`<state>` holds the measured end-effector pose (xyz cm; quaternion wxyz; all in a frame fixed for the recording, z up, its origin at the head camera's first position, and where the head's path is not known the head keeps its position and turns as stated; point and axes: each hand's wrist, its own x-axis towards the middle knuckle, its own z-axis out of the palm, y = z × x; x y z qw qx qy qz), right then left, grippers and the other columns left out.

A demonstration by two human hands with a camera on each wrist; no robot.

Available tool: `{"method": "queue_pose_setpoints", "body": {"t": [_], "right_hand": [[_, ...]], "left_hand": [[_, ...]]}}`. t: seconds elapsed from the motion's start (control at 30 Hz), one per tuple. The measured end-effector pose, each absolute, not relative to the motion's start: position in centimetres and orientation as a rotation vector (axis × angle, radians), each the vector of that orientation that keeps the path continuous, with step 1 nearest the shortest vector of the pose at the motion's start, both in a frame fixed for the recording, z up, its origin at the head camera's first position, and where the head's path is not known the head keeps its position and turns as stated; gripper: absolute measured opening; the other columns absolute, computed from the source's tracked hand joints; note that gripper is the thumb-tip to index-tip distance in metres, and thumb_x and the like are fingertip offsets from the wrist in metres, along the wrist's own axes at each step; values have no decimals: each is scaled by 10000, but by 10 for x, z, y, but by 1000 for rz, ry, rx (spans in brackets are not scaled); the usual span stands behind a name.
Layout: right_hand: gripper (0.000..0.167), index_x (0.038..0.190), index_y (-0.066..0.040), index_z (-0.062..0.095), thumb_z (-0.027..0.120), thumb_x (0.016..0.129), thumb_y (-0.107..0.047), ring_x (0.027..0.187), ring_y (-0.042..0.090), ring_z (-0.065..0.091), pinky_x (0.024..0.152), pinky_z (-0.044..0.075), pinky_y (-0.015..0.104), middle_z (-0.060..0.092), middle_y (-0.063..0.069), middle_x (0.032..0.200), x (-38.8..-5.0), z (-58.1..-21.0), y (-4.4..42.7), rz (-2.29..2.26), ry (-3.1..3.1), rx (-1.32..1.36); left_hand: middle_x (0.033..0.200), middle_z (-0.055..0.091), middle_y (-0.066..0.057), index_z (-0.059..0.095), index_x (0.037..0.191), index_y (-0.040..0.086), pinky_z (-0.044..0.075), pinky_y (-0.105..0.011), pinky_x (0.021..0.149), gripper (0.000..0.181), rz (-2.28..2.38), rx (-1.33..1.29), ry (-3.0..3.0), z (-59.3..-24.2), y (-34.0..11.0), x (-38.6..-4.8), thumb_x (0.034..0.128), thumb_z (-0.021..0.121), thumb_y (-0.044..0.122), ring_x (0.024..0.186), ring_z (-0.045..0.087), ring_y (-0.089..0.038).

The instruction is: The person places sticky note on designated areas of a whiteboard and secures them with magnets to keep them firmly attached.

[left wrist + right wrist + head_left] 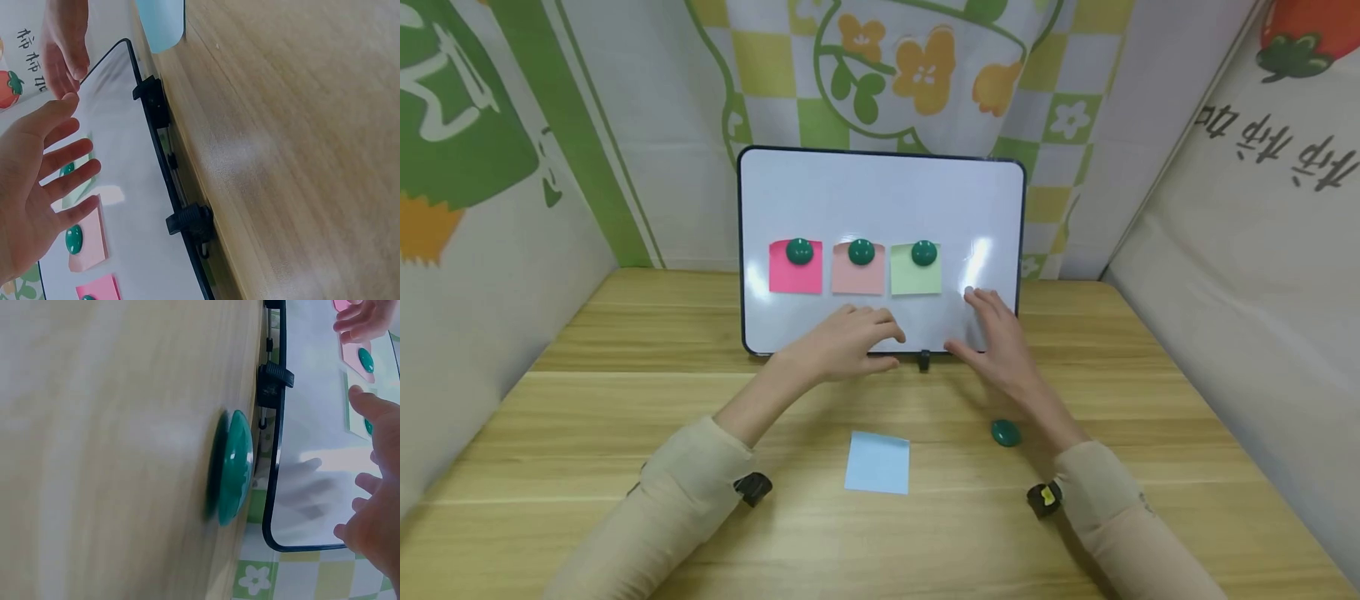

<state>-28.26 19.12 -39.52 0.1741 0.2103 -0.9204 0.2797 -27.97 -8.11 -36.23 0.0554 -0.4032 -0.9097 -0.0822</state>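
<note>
A whiteboard (pixel 880 196) with a dark frame stands upright at the back of the table. On it a hot pink sticky note (pixel 795 277), a light pink note (pixel 857 280) and a pale green note (pixel 915 279) hang in a row, each under a round green magnet (pixel 861 252). My left hand (pixel 848 343) hovers before the board's lower middle, fingers spread and holding nothing. Before the lower right part, my right hand (pixel 998 343) is also spread, with nothing in it. A light blue note (pixel 877 463) and a loose green magnet (pixel 237 469) lie on the table.
Black clip-like feet (pixel 190 220) support the board's lower edge on the wooden table (pixel 625 467). Printed fabric (pixel 685 100) hangs behind the board and along both sides. A black wrist device (pixel 1045 498) sits by the right sleeve.
</note>
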Motion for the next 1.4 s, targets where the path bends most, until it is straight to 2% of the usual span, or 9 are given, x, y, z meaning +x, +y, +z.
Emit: {"method": "queue_pose_setpoints", "body": {"t": [0.23,0.4,0.67,1.0,1.27,1.4], "right_hand": [[791,1486,-48,412,786,852,-337,1475,394,280,1195,242,576,384,181,1545,-273,-396,196,825,-2630,626],[759,1475,-61,430,770,863,-355,1484,417,247,1191,227,601,377,185,1551,-266,-396,198,822,-2686,600],[772,1497,-68,397,756,876,-354,1494,400,227,1184,210,626,342,184,1577,-249,-396,202,850,-2784,558],[766,1504,-101,395,754,878,-359,1510,392,186,1174,213,644,319,166,1594,-228,-401,208,915,-2809,538],[809,1517,-101,373,757,867,-391,1508,391,184,1162,211,663,292,175,1603,-219,-407,215,971,-2805,525],[895,1557,-116,294,759,858,-426,1509,421,157,1154,208,680,253,189,1616,-215,-406,217,1003,-2817,509]], "left_hand": [[1232,651,0,672,1233,177,454,-447,1028,365,-258,-1252,-2775,-360,-81,-273,947,655,403,1145,610,-215],[1216,664,-4,682,1214,173,458,-442,1008,367,-273,-1277,-2802,-360,-82,-269,937,665,414,1119,625,-202],[1245,645,21,664,1264,180,428,-447,1063,416,-282,-1309,-2880,-362,-81,-263,939,653,440,1171,609,-194],[1250,649,-37,664,1246,157,421,-483,1070,407,-266,-1380,-2891,-367,-80,-256,937,660,423,1167,616,-225],[1247,646,-48,660,1246,151,428,-478,1059,410,-240,-1411,-2887,-367,-79,-254,940,657,423,1140,624,-229],[1253,645,-42,661,1244,152,421,-485,1064,406,-244,-1412,-2888,-368,-79,-254,937,663,417,1162,616,-231]]}}
